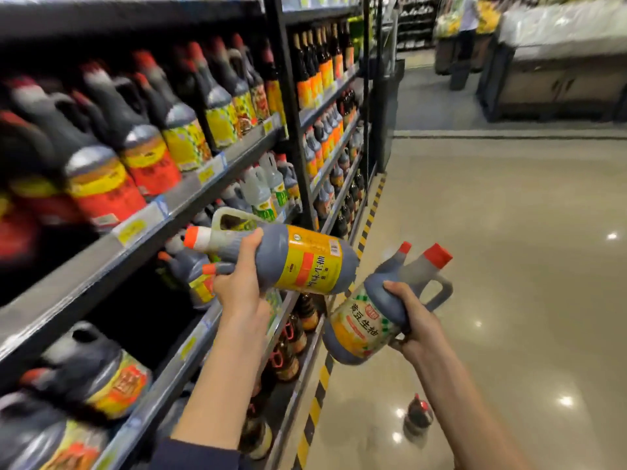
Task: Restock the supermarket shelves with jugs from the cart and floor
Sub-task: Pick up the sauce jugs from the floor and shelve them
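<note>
Fingers (395, 287) of the right hand (419, 320) clasp the 黄豆生抽 jug (363, 330); the left hand (237, 283) clasps a yellow-labelled jug (305, 262).

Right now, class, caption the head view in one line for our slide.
Restocking: left hand holds a yellow-labelled jug sideways by the shelf, right hand grips a second jug.

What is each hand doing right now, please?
Left hand: grips a yellow-labelled jug, lying sideways.
Right hand: grips a tilted jug; a second cap shows beside it.
</note>
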